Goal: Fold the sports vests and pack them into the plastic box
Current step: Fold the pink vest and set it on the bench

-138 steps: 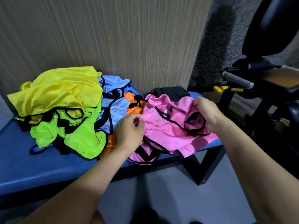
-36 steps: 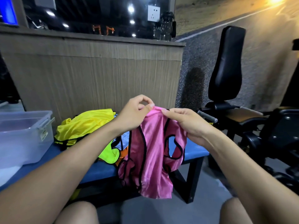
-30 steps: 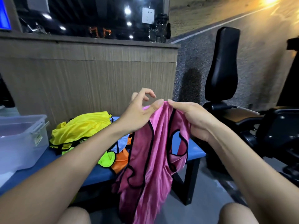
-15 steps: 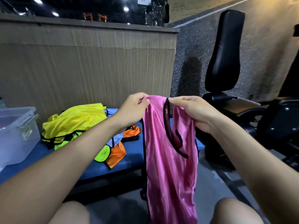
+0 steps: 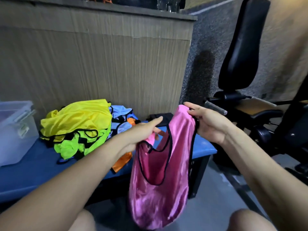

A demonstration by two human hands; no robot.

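Note:
A shiny pink vest (image 5: 160, 180) with black trim hangs in the air in front of the blue bench (image 5: 33, 172). My right hand (image 5: 208, 125) pinches its top edge at the right. Lower down on the left, my left hand (image 5: 143, 132) grips one shoulder strap, forefinger stretched out. A heap of vests lies on the bench: yellow (image 5: 76, 117) on top, neon green (image 5: 78, 144) under it, light blue (image 5: 120, 119) and orange (image 5: 121, 162) beside them. The clear plastic box (image 5: 15, 130) stands at the bench's left end.
A wood-grain counter wall (image 5: 100, 64) rises behind the bench. A black exercise machine with a padded backrest (image 5: 241, 47) stands to the right. A black garment (image 5: 161, 117) lies at the back of the bench. My knees show at the bottom edge.
My left hand has dropped from the vest's top edge to a strap lower down. The hands have spread apart, so the vest hangs open. The view has tilted down.

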